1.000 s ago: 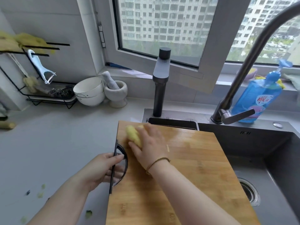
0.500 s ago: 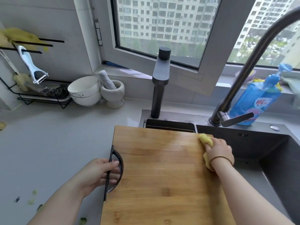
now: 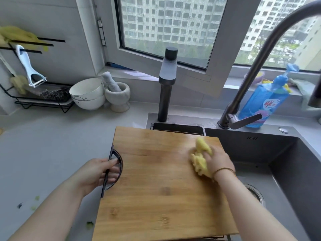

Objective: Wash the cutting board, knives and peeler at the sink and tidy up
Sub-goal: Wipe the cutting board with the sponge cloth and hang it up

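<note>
Count one bamboo cutting board (image 3: 156,188), one yellow cloth (image 3: 199,157) on it, and one white-handled peeler (image 3: 29,66). No other task items are visible.

The cutting board lies flat across the left part of the sink (image 3: 295,171), with its left edge next to the countertop (image 3: 43,145).

Your left hand (image 3: 97,173) is at the board's left edge. Its fingers are curled through the black handle (image 3: 112,171) and clamp it, so the board extends to the right of this grip.

Your right hand (image 3: 217,160) is on the far right part of the board. Its fingers are bunched over the yellow cloth and press it onto the wood. The cloth sits under and just left of the fingers, touching the board surface.

The peeler hangs on the wire rack (image 3: 43,101) at the far left, well apart from both hands. A second yellow cloth (image 3: 17,34) is draped over the rack's top bars, and one steel scourer (image 3: 55,94) lies on its tray.

Count two white bowls (image 3: 86,94), stacked, right of the rack. One stone mortar (image 3: 119,98) holding one pestle (image 3: 111,80) stands just beside them.

Count two taps behind the sink: one column tap (image 3: 166,84) and one gooseneck tap (image 3: 260,58). One blue detergent bottle (image 3: 264,101) stands behind the gooseneck tap.

A few green scraps (image 3: 36,198) lie on the near left countertop.
</note>
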A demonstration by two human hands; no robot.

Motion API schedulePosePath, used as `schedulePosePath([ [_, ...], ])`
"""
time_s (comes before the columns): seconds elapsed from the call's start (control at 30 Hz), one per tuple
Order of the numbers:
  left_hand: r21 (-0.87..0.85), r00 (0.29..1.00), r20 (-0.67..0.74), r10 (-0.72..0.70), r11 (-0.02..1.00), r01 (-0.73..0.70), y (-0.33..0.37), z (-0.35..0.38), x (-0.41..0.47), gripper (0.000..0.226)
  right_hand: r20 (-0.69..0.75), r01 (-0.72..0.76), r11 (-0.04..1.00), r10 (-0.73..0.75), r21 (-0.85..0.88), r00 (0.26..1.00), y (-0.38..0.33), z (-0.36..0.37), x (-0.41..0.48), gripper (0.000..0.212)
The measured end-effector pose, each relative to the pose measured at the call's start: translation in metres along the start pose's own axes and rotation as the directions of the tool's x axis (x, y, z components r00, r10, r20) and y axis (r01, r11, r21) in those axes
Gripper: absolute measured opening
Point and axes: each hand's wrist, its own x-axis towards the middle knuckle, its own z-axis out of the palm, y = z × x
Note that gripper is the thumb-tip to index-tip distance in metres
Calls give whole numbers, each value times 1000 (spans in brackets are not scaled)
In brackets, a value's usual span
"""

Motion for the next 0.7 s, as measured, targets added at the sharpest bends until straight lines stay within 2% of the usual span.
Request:
schedulePosePath([
  [0.07, -13, 1000, -22, 0, 1000, 0, -2, 1, 1, 20, -33, -168, 986, 168, 10, 985, 29, -12, -6, 35],
  [0.13, -12, 999, -39, 3, 1000, -3, -3, 2, 2, 21, -56, -234, 972, 233, -22, 971, 39, -13, -9, 34],
  [0.23, -14, 999, -42, 2, 1000, -2, -5, 2, 1, 20, -84, -139, 990, 140, 8, 987, 21, -5, -10, 37],
  [0.3, -17, 999, -35, -1, 1000, 0, -5, 2, 1, 20, -44, -72, 997, 74, 41, 996, 4, 4, -12, 49],
  [0.37, -21, 999, -37, 1, 1000, -2, -4, 3, 1, 20, -45, -50, 999, 50, -6, 998, -8, 10, -13, 56],
  [0.47, -22, 999, -47, 8, 1000, -9, -4, 3, 2, 21, -84, -41, 998, 45, 41, 996, -24, 12, -19, 42],
  [0.53, -16, 999, -49, 10, 1000, -11, -2, 3, 2, 21, -34, 111, 992, -109, 57, 993, -48, 21, -34, 40],
  [0.63, -11, 999, -47, 2, 1000, -2, -2, 5, 2, 19, 78, 435, 899, -431, -46, 899, -93, 40, -73, 47],
  [0.7, -20, 999, -47, -1, 1000, 0, -3, 5, 2, 20, 176, 509, 844, -482, -171, 858, -105, 47, -85, 46],
])
